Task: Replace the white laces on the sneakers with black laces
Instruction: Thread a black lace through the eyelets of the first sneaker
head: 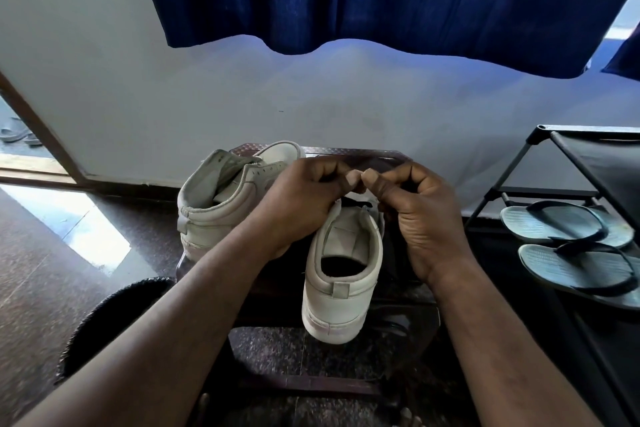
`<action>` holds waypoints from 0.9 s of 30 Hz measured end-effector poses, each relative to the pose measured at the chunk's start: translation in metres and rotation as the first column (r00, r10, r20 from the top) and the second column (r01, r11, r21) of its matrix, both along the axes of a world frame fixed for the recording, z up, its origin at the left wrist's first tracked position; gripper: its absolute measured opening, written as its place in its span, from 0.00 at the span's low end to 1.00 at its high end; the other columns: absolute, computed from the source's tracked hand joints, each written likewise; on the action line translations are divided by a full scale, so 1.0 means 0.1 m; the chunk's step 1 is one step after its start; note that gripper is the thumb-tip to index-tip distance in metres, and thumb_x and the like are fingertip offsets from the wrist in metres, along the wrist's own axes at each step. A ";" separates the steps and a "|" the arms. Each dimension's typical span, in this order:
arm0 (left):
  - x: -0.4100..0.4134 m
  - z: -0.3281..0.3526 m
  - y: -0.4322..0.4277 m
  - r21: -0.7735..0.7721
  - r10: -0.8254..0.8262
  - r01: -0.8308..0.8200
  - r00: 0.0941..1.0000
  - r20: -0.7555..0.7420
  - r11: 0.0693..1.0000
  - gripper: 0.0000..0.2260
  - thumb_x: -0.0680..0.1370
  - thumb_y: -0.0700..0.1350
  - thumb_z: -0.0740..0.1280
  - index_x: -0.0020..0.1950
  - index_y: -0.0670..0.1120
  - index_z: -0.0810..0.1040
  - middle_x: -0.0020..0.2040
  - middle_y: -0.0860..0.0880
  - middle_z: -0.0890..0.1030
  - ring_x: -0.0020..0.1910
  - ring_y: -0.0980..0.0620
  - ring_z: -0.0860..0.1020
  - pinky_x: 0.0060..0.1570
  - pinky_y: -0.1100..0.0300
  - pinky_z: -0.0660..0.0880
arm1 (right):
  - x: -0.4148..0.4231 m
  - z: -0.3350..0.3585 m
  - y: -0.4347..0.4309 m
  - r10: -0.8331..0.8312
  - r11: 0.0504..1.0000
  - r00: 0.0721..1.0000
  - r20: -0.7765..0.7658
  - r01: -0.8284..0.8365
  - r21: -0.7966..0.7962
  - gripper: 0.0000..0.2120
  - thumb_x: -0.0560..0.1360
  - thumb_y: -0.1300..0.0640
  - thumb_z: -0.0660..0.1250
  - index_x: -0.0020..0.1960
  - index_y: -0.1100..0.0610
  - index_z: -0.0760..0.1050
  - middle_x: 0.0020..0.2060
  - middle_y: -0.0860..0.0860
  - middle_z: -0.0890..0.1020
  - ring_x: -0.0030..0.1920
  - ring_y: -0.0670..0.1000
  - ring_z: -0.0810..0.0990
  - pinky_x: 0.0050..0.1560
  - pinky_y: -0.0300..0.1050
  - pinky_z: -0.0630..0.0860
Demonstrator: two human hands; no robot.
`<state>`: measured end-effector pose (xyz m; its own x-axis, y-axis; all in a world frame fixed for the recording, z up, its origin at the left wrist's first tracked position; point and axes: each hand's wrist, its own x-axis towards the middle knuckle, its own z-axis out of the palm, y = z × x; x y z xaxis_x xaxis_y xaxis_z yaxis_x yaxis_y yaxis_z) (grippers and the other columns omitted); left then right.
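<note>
My left hand [304, 198] and right hand [412, 208] meet thumb to thumb over the nearer sneaker [343, 288]. Both have fingers curled, pinching the black lace [356, 203] that crosses its top eyelets. That sneaker stands on a dark stool [381, 158], heel toward me. The 2nd sneaker [214, 198] stands just beside it on my left. 2 flip-flops [561, 224] lie on a rack [606, 163] at my right.

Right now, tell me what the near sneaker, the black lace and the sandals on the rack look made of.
The near sneaker: off-white leather or synthetic, smooth and matte; stitched panels, slightly grimy heel. The black lace: likely woven textile; a thin dark strand, too small to confirm. The sandals: rubber or foam; pale, finely textured footbeds, dark straps.
</note>
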<state>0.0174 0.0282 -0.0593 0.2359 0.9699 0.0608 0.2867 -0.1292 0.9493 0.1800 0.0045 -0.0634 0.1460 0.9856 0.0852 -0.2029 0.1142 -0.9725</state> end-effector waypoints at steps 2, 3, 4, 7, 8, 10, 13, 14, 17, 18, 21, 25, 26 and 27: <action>0.02 -0.01 0.01 -0.013 0.024 -0.023 0.999 0.033 1.000 0.09 0.84 0.48 0.68 0.46 0.48 0.85 0.43 0.51 0.87 0.42 0.55 0.80 0.51 0.46 0.79 | 0.02 -0.01 0.00 0.005 1.000 0.998 0.070 -0.004 -0.011 0.10 0.73 0.60 0.78 0.37 0.57 0.78 0.31 0.49 0.83 0.32 0.44 0.80 0.41 0.45 0.76; 0.03 -0.01 0.01 -0.023 0.054 -0.053 0.998 0.046 0.998 0.09 0.84 0.47 0.68 0.46 0.49 0.84 0.43 0.50 0.87 0.41 0.54 0.80 0.49 0.46 0.78 | 0.04 -0.01 0.00 0.019 1.000 0.992 0.123 -0.016 -0.024 0.10 0.73 0.58 0.78 0.38 0.58 0.79 0.32 0.48 0.84 0.34 0.44 0.80 0.42 0.44 0.76; 0.03 -0.02 0.02 -0.030 0.098 -0.097 0.994 0.048 0.995 0.09 0.84 0.48 0.68 0.45 0.49 0.84 0.42 0.50 0.87 0.38 0.53 0.78 0.46 0.49 0.77 | 0.06 0.00 0.00 0.044 0.998 0.982 0.184 -0.037 -0.042 0.11 0.73 0.54 0.78 0.40 0.60 0.80 0.34 0.48 0.84 0.36 0.43 0.81 0.44 0.44 0.76; 0.02 0.00 0.04 -0.053 0.214 -0.211 0.975 0.065 0.976 0.10 0.82 0.49 0.70 0.42 0.48 0.84 0.36 0.50 0.82 0.35 0.53 0.74 0.41 0.54 0.72 | 0.11 0.05 -0.04 0.160 0.985 0.886 0.436 -0.114 -0.131 0.25 0.64 0.33 0.79 0.47 0.53 0.82 0.40 0.45 0.84 0.41 0.44 0.81 0.47 0.44 0.77; 0.02 0.01 0.04 -0.058 0.224 -0.221 0.973 0.059 0.974 0.10 0.81 0.49 0.71 0.42 0.48 0.84 0.35 0.49 0.80 0.34 0.53 0.74 0.40 0.55 0.72 | 0.11 0.06 -0.06 0.192 0.979 0.821 0.538 -0.122 -0.165 0.29 0.60 0.28 0.77 0.49 0.49 0.81 0.43 0.43 0.83 0.43 0.45 0.81 0.47 0.44 0.77; 0.02 0.03 0.03 -0.048 0.210 -0.212 0.977 -0.044 0.976 0.11 0.80 0.50 0.73 0.41 0.46 0.84 0.33 0.51 0.78 0.32 0.55 0.73 0.37 0.59 0.71 | 0.11 0.06 -0.09 0.204 0.976 0.675 0.709 -0.087 -0.198 0.30 0.59 0.27 0.75 0.53 0.44 0.77 0.50 0.42 0.81 0.48 0.44 0.81 0.49 0.44 0.78; 0.03 0.04 0.00 -0.089 0.175 -0.188 0.975 -0.140 0.978 0.11 0.77 0.50 0.76 0.40 0.45 0.85 0.34 0.49 0.83 0.32 0.57 0.76 0.38 0.61 0.74 | 0.11 0.08 -0.10 0.099 0.990 0.648 0.755 0.015 -0.143 0.16 0.70 0.44 0.78 0.52 0.47 0.78 0.48 0.43 0.81 0.47 0.44 0.80 0.46 0.40 0.75; 0.03 0.04 0.00 -0.106 0.174 -0.189 0.975 -0.136 0.976 0.10 0.77 0.50 0.76 0.40 0.45 0.86 0.36 0.48 0.85 0.33 0.57 0.77 0.40 0.61 0.76 | 0.12 0.10 -0.10 0.067 0.991 0.646 0.761 0.049 -0.128 0.11 0.71 0.48 0.77 0.50 0.48 0.80 0.45 0.43 0.83 0.45 0.44 0.81 0.43 0.38 0.73; 0.03 0.03 0.00 -0.110 0.176 -0.192 0.974 -0.146 0.975 0.10 0.76 0.50 0.77 0.40 0.45 0.86 0.35 0.50 0.85 0.32 0.58 0.77 0.39 0.61 0.75 | 0.18 0.11 -0.12 0.035 0.988 0.642 0.766 0.092 -0.123 0.05 0.73 0.51 0.74 0.41 0.51 0.85 0.33 0.43 0.84 0.33 0.40 0.79 0.32 0.34 0.70; 0.04 0.02 0.00 -0.099 0.178 -0.195 0.971 -0.160 0.976 0.10 0.76 0.50 0.77 0.40 0.45 0.86 0.32 0.52 0.82 0.31 0.59 0.75 0.37 0.63 0.74 | 0.19 0.12 -0.13 0.036 0.988 0.647 0.761 0.092 -0.124 0.07 0.74 0.52 0.74 0.39 0.53 0.86 0.32 0.45 0.85 0.31 0.40 0.77 0.29 0.34 0.71; 0.08 -0.01 -0.02 -0.042 0.202 -0.216 0.954 -0.220 0.975 0.12 0.76 0.51 0.78 0.39 0.44 0.85 0.30 0.54 0.79 0.30 0.58 0.73 0.34 0.64 0.72 | 0.21 0.12 -0.13 0.029 0.987 0.678 0.735 0.099 -0.130 0.09 0.73 0.53 0.73 0.39 0.58 0.86 0.35 0.56 0.85 0.31 0.45 0.75 0.32 0.42 0.73; 0.16 -0.05 -0.04 -0.007 0.266 -0.275 0.936 -0.230 0.961 0.12 0.75 0.52 0.78 0.38 0.46 0.86 0.34 0.50 0.84 0.31 0.57 0.75 0.37 0.62 0.75 | 0.17 0.05 -0.14 -0.037 0.988 0.779 0.626 0.124 -0.096 0.21 0.63 0.45 0.68 0.36 0.66 0.81 0.37 0.66 0.82 0.33 0.49 0.69 0.35 0.46 0.67; 0.17 -0.07 -0.04 -0.012 0.275 -0.284 0.937 -0.215 0.959 0.11 0.75 0.52 0.78 0.37 0.47 0.86 0.34 0.50 0.85 0.32 0.57 0.76 0.38 0.60 0.77 | 0.15 0.04 -0.14 -0.065 0.986 0.795 0.603 0.145 -0.084 0.21 0.62 0.45 0.67 0.32 0.65 0.77 0.31 0.64 0.79 0.32 0.49 0.67 0.35 0.47 0.66; 0.18 -0.08 -0.05 -0.015 0.281 -0.289 0.939 -0.200 0.957 0.11 0.75 0.52 0.78 0.37 0.48 0.86 0.34 0.50 0.85 0.32 0.56 0.77 0.40 0.58 0.78 | 0.12 0.02 -0.15 -0.102 0.983 0.803 0.588 0.173 -0.066 0.18 0.63 0.47 0.68 0.27 0.62 0.73 0.24 0.58 0.72 0.30 0.48 0.64 0.34 0.46 0.64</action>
<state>0.0352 0.0232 -0.0670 -0.0477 0.9989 -0.0019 0.4839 0.0248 0.8748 0.1916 -0.0109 -0.0615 0.2386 0.9669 0.0898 0.4122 -0.0171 -0.9109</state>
